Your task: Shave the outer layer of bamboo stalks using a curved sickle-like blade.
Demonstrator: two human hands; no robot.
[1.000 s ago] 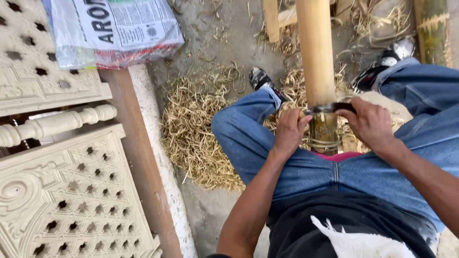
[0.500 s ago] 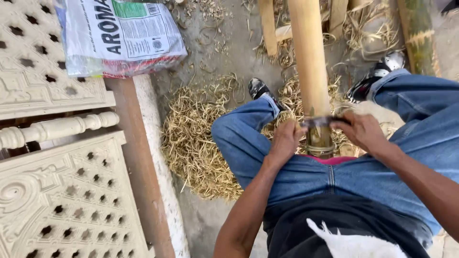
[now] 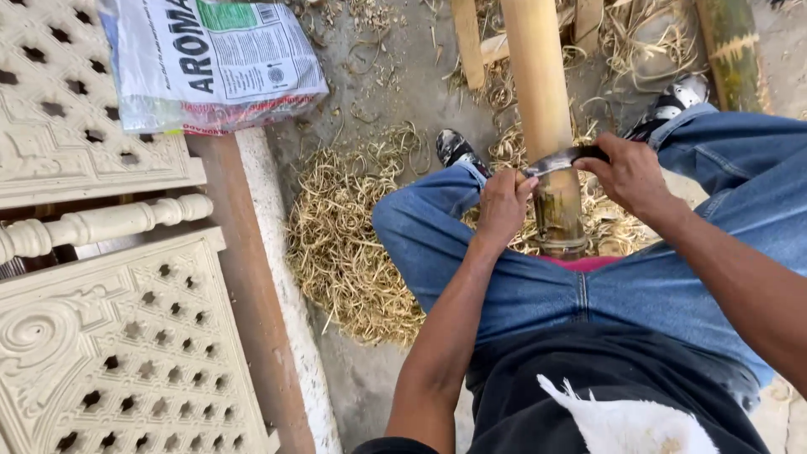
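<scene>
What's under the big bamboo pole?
Under the bamboo pole lie curly straw-coloured shavings on the dirt ground. Its near end rests between the legs; what lies beneath there is hidden.

The bamboo pole (image 3: 538, 84) between my knees is smooth, pale tan wood with a matt skin, turning rougher and greenish-dark near its lower end. The knife blade (image 3: 551, 161) across it is dull grey metal, worn rather than shiny, with a dark handle inside my right hand (image 3: 626, 172). My left hand (image 3: 502, 206) rests on the blade's bare end. My jeans (image 3: 471, 261) are faded blue denim. Dry, stringy bamboo shavings (image 3: 349, 244) lie on rough concrete. The printed sack (image 3: 210, 59) is glossy plastic; the carved panels (image 3: 109, 353) look matt and chalky.
</scene>
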